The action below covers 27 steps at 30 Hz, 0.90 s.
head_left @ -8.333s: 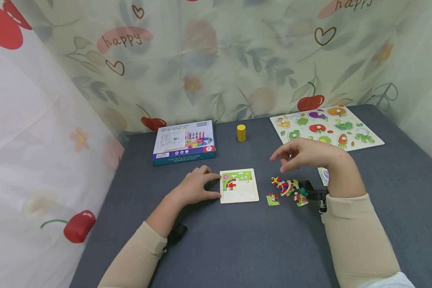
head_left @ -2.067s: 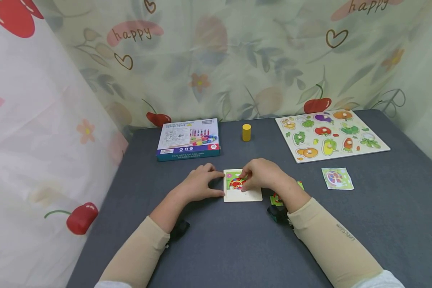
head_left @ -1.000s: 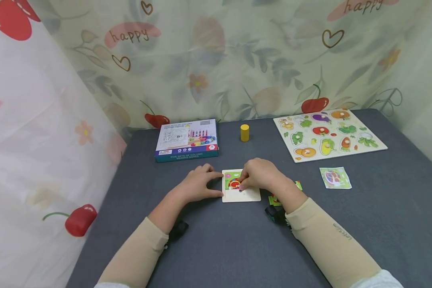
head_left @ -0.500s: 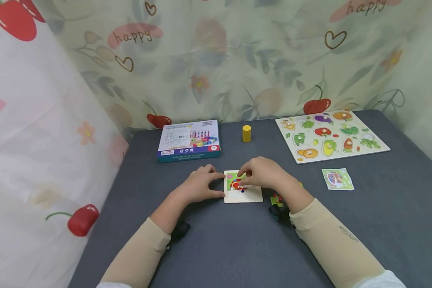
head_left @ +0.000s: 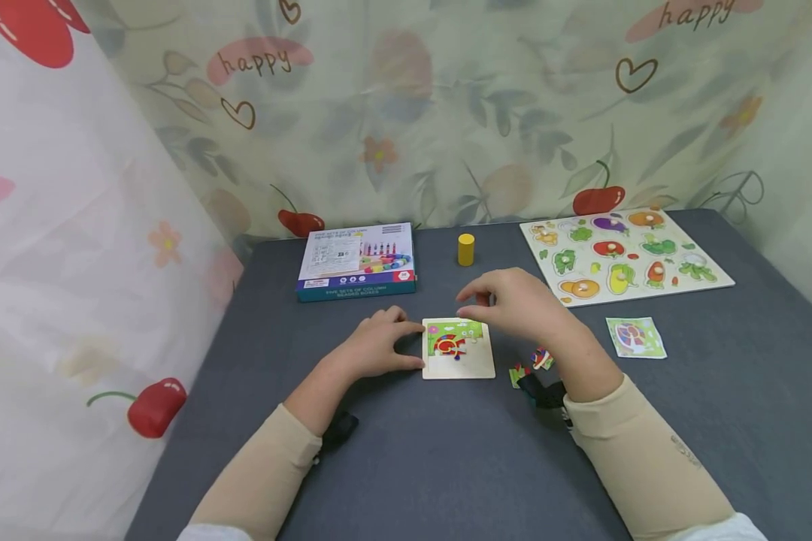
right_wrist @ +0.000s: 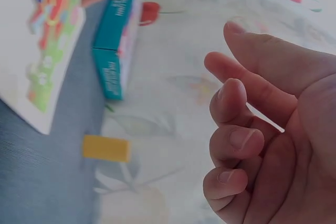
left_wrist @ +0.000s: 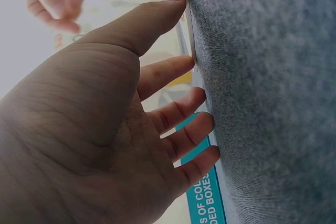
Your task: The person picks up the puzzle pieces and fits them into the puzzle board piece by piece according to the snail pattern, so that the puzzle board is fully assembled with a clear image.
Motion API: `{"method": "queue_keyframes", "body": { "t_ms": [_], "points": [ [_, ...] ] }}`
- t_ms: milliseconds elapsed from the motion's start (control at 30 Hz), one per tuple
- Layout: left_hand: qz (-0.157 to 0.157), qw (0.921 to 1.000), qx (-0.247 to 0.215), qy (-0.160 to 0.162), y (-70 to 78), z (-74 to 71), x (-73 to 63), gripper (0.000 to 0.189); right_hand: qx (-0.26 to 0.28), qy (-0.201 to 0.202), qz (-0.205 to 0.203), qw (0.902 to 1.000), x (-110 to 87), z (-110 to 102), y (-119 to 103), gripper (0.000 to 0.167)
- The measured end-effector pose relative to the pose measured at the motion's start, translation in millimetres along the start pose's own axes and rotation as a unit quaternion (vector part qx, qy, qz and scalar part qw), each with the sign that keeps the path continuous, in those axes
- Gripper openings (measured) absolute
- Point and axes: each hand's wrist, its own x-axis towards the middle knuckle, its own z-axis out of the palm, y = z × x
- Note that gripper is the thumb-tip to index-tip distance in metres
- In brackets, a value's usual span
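Observation:
A square jigsaw puzzle tray [head_left: 459,370] lies on the dark table, its upper part filled with joined pieces [head_left: 450,345] in green and red. My left hand [head_left: 374,347] touches the tray's left edge with thumb and index fingertip, fingers spread. Above and right of the tray hovers my right hand [head_left: 524,304], holding nothing; the right wrist view shows its fingers [right_wrist: 239,137] loosely bent, thumb apart from them. Loose puzzle pieces [head_left: 543,358] lie right of the tray, partly hidden by the right wrist and its black strap.
A boxed bead set [head_left: 356,263] and a yellow cylinder [head_left: 466,250] stand at the back. A vegetable puzzle board [head_left: 625,255] lies at the back right, with a small printed picture card [head_left: 636,337] in front of it.
The right hand has let go of a puzzle piece, now lying in the tray against the others, and has lifted up and to the right. The left hand stays at the tray's edge.

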Motion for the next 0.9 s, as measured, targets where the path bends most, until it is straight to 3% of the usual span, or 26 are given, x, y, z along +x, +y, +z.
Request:
{"method": "queue_keyframes", "body": {
  "t_ms": [267,600,900],
  "points": [
    [0.002,1.0000,0.001,0.004,0.7,-0.1,0.1,0.070,0.040,0.042,-0.017,0.9981,-18.9,-28,-5,0.022],
    [0.005,1.0000,0.000,0.006,0.6,0.4,-0.7,0.069,0.051,0.080,-0.026,0.9952,-41.6,-55,-8,0.024],
    [0.007,0.9999,-0.001,0.008,1.3,0.7,-0.9,0.069,0.054,0.095,-0.002,0.9940,-55.5,-73,2,0.032]
  ]
}}
